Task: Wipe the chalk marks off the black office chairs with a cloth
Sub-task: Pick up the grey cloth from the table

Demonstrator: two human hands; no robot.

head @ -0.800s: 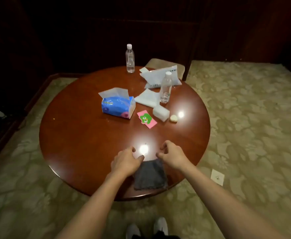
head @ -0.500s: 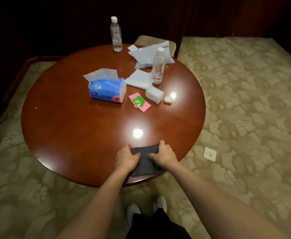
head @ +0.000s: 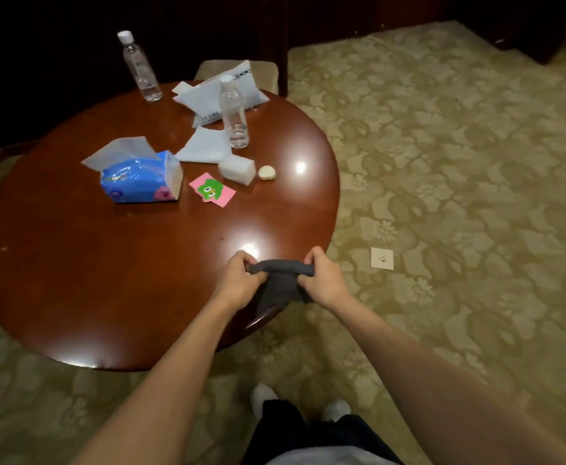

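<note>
The dark grey cloth [head: 280, 280] has come up off the round wooden table [head: 107, 263]: less than a second ago it lay flat at the near edge with both hands just reaching its far corners, and now those corners are raised, the top edge bunched into a roll stretched between the two hands while the rest hangs down over the table's rim. The left hand [head: 238, 283] pinches the left end between thumb and curled fingers; the right hand [head: 322, 280] grips the right end the same way. The view has also swung to the right since then, so the table sits further left and more patterned carpet [head: 459, 196] shows. This reads as the pick-up step, nearly done; the cloth is in hand but no wiping has begun. No black office chair or chalk mark can be made out here, only a pale seat [head: 238, 67] beyond the table. The tissue pack [head: 141, 177], two water bottles [head: 139, 67] [head: 234, 112], white sponge block [head: 238, 167] and pink card [head: 212, 189] lie well apart from the hands, untouched.
</note>
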